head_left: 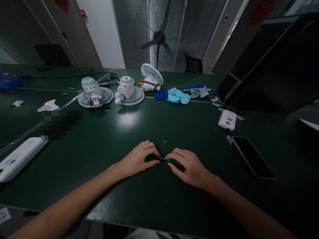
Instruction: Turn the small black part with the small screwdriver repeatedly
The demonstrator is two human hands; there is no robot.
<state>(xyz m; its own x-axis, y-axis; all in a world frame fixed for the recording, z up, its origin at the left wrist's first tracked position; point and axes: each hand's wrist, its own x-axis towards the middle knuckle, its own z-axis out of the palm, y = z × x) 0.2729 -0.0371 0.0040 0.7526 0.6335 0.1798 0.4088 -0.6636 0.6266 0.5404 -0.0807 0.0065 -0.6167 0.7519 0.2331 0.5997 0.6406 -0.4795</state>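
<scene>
My right hand (188, 166) is closed round the dark handle of a screwdriver (177, 164), whose thin metal shaft points left. The shaft's tip reaches a small black part (151, 158) that my left hand (142, 157) grips between thumb and fingers. What kind of part this is I cannot make out, since the fingers cover much of it. Both hands rest low over the green table, close together. Just beyond them lies a tiny green circuit board (164, 141), touched by neither hand.
Small white fans (129, 93) lie farther back, beside light-blue fan blades (178, 96) and blue gloves (161, 95). On the right are a white power bank (227, 120), a phone (253, 157) and a large black screen (271, 63). A long white device (22, 157) sits at left.
</scene>
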